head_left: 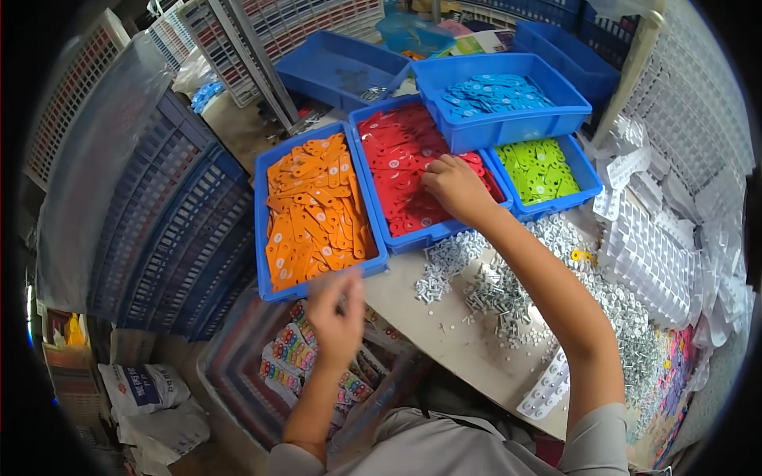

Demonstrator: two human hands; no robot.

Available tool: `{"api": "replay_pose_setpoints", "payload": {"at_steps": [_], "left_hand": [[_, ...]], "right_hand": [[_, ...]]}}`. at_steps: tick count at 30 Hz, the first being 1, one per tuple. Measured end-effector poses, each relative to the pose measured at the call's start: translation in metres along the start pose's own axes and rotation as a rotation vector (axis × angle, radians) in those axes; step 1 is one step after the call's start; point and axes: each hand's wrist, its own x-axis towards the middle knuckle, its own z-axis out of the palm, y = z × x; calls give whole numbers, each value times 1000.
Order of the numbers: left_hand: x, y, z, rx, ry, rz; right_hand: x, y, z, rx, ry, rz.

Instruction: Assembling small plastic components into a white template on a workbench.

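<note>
R hand (pixel 459 190) is at the red pcs (pixel 394 163) in their tray (pixel 440 232), fingers bunched; can't tell if any are gripped. At its 1 o'clock the blue-pcs tray (pixel 520 131) overhangs theirs, hiding a corner; green pcs (pixel 540 170) at 3, metal fasteners (pixel 504 289) on bench (pixel 413 317) at 5. L hand (pixel 336 311) (blurred, grip unclear) is by the 6 o'clock edge of the orange-pcs tray (pixel 261 226).

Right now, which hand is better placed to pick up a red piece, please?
Probably the right hand: it is at the red pieces. The left hand, blurred, is farther away, by the near end of the blue tray of orange pieces.
</note>
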Motion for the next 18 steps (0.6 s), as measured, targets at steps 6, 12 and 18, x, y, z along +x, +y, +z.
{"api": "replay_pose_setpoints", "payload": {"at_steps": [6, 12, 18], "left_hand": [[86, -58, -6, 257, -357, -154], [92, -69, 16, 566, -723, -105], [89, -79, 15, 400, -539, -259]], "right_hand": [[-9, -17, -29, 175, 66, 222], [-71, -77, -111, 1148, -50, 700], [-159, -104, -145, 1328, -12, 859]]}}
